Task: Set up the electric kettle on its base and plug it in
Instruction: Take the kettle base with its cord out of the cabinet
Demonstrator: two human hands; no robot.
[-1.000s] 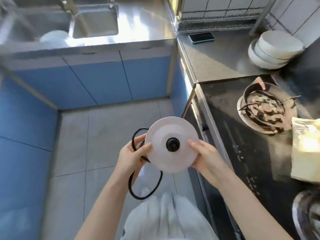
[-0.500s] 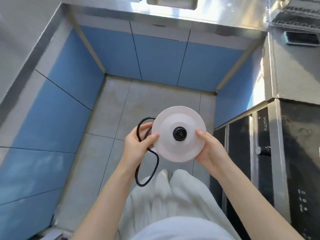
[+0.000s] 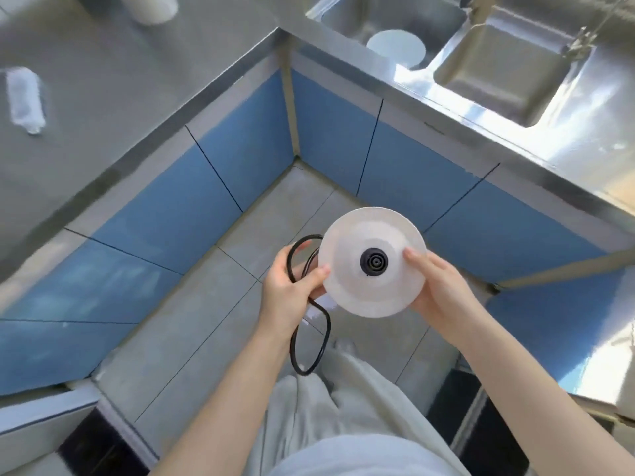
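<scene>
I hold the round white kettle base [image 3: 372, 286] level in front of me over the floor, its black connector [image 3: 374, 261] facing up. My left hand [image 3: 292, 286] grips the base's left rim together with loops of the black power cord [image 3: 311, 341], which hang below it. My right hand [image 3: 438, 286] grips the right rim, thumb on top. A white rounded object [image 3: 156, 8], maybe the kettle, stands at the far end of the left counter, cut off by the frame's top edge.
A steel counter [image 3: 103, 108] runs along the left with a clear plastic bottle [image 3: 25, 97] lying on it. A double steel sink [image 3: 498, 63] sits top right with a white plate [image 3: 397, 48] in one basin. Blue cabinet fronts [image 3: 336, 139] enclose the grey tiled floor [image 3: 192, 324].
My view has swung left, from the stove counter to the corner between the left counter and the sink. Both hands keep the same hold on the base and cord.
</scene>
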